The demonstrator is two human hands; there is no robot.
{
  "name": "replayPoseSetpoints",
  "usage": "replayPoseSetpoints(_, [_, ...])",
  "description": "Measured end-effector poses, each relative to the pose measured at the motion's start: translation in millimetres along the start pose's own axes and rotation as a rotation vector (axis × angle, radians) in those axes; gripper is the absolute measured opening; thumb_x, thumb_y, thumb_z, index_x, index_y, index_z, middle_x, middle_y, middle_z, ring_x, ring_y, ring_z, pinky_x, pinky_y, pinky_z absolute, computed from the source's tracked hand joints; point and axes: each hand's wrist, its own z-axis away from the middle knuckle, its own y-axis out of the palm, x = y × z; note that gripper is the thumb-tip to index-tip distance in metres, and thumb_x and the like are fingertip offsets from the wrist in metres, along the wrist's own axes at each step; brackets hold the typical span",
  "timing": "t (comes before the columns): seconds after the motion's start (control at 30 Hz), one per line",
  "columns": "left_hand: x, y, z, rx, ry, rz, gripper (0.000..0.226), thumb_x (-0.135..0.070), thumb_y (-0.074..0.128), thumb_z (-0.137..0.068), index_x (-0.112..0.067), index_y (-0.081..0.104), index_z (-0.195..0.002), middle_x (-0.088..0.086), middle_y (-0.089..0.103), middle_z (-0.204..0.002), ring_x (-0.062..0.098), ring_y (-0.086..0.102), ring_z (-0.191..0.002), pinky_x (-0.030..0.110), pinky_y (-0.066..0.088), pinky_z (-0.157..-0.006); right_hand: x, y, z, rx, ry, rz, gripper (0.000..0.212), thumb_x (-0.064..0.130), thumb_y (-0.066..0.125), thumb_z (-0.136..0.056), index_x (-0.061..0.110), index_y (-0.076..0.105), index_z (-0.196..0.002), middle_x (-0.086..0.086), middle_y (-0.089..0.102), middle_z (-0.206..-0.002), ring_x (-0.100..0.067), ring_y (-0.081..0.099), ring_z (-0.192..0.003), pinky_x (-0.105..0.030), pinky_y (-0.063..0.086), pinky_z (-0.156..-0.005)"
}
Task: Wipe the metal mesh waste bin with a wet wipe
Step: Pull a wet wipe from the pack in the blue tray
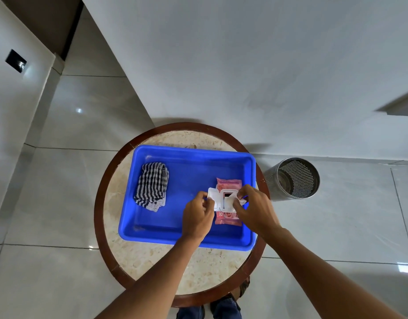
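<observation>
a round table (152,261) with a pale stone top and a dark wooden rim stands on a glossy tiled floor (60,203), close to a white wall. on it sits a blue plastic tray (187,164). in the left part of the tray lies a folded cloth (151,185) with dark and white stripes. in the right part lies a pink wet wipe pack (228,185), its white flip lid (212,196) swung open toward the left, showing the dark dispensing slot.

both hands are over the pack. the left hand (197,218) pinches the open lid between thumb and fingertips at the pack's left side. the right hand (253,208) is at the pack's right side, its thumb and forefinger closed on a bit of white wet wipe (242,201) that sticks out beside the opening. both forearms reach in from the near edge of the view, bare.

the metal mesh waste bin (295,178) stands on the floor to the right of the table, just beside its rim and near the wall. it is upright, its mouth open toward the camera, and its perforated inner wall is visible. neither hand touches it. near the table's near edge, the person's shoes and blue trouser legs show at the bottom of the view.
</observation>
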Motion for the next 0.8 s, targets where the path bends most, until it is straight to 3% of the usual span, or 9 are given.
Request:
replayPoseSetpoints(0.1, [-8.8, 0.8, 2.8, 0.025, 0.038, -0.020, 0.019, -0.031, 0.062, -0.106, -0.014, 0.070, -0.107, 0.000, 0.077, -0.089, 0.018, 0.075, -0.077, 0.043, 0.064, -0.063, -4.4, -10.5, 9.0, -0.048, 0.061, -0.181, 0.016, 0.023, 0.080, -0.098, 0.023, 0.065, -0.097, 0.006, 0.074, -0.099, -0.015, 0.071, -0.088, -0.010, 0.047, -0.064])
replayPoseSetpoints(0.23, [-18.9, 10.1, 5.8, 0.112, 0.115, -0.047, 0.027, -0.045, 0.061, -0.106, -0.020, 0.074, -0.107, -0.007, 0.074, -0.094, 0.012, 0.073, -0.081, 0.034, 0.065, -0.065, -9.6, -19.0, 21.3, -0.134, 0.194, -0.535, 0.013, 0.017, 0.083, -0.097, 0.019, 0.071, -0.096, 0.000, 0.080, -0.103, -0.018, 0.080, -0.096, -0.021, 0.061, -0.069])
replayPoseSetpoints(0.33, [-27.2, 20.3, 5.3, 0.242, 0.061, -0.005, 0.026, -0.036, 0.059, -0.109, -0.018, 0.078, -0.109, -0.002, 0.079, -0.102, 0.018, 0.076, -0.092, 0.036, 0.067, -0.075, -17.3, -22.8, 33.2, -0.165, 0.254, -0.746, 0.011, 0.016, 0.082, -0.098, 0.014, 0.073, -0.103, -0.008, 0.082, -0.108, -0.024, 0.081, -0.101, -0.030, 0.066, -0.081])
replayPoseSetpoints(0.37, [-30.8, 22.6, 4.9, 0.286, 0.009, 0.027, 0.029, -0.035, 0.058, -0.110, -0.016, 0.079, -0.112, 0.003, 0.081, -0.107, 0.022, 0.077, -0.097, 0.039, 0.067, -0.080, -19.7, -23.5, 37.3, -0.169, 0.266, -0.814, 0.010, 0.014, 0.081, -0.099, 0.013, 0.073, -0.104, -0.009, 0.082, -0.107, -0.024, 0.081, -0.101, -0.033, 0.066, -0.083])
replayPoseSetpoints(0.43, [-40.6, 24.3, 4.7, 0.345, -0.143, 0.160, 0.038, -0.041, 0.056, -0.110, -0.011, 0.079, -0.114, 0.011, 0.083, -0.107, 0.030, 0.079, -0.099, 0.045, 0.068, -0.087, -22.9, -24.5, 45.7, -0.164, 0.286, -0.948, 0.010, 0.010, 0.080, -0.099, 0.011, 0.072, -0.105, -0.003, 0.083, -0.102, -0.020, 0.081, -0.099, -0.028, 0.065, -0.078])
replayPoseSetpoints(0.53, [-57.8, 19.2, 11.6, 0.455, -0.384, 0.523, 0.034, -0.043, 0.061, -0.108, -0.015, 0.080, -0.110, 0.016, 0.084, -0.107, 0.036, 0.081, -0.101, 0.050, 0.068, -0.092, -24.2, -23.6, 55.4, -0.184, 0.276, -1.059, 0.011, 0.004, 0.079, -0.098, 0.010, 0.073, -0.105, -0.005, 0.081, -0.101, -0.018, 0.081, -0.096, -0.025, 0.065, -0.077])
replayPoseSetpoints(0.67, [-74.9, 10.3, 26.6, 0.546, -0.362, 0.678, 0.027, -0.028, 0.070, -0.103, -0.005, 0.082, -0.113, 0.022, 0.083, -0.112, 0.035, 0.079, -0.102, 0.047, 0.065, -0.095, -22.4, -27.9, 67.1, -0.219, 0.255, -1.148, 0.012, 0.004, 0.079, -0.098, 0.008, 0.075, -0.108, -0.002, 0.083, -0.098, -0.020, 0.081, -0.095, -0.028, 0.065, -0.080])
replayPoseSetpoints(0.8, [-91.3, 6.0, 34.0, 0.564, -0.331, 0.726, 0.019, -0.018, 0.074, -0.100, -0.007, 0.083, -0.113, 0.015, 0.085, -0.110, 0.030, 0.082, -0.104, 0.041, 0.067, -0.093, -18.7, -40.4, 76.1, -0.238, 0.269, -1.237, 0.022, 0.010, 0.081, -0.093, 0.007, 0.074, -0.114, -0.012, 0.082, -0.110, -0.027, 0.081, -0.102, -0.030, 0.066, -0.083])
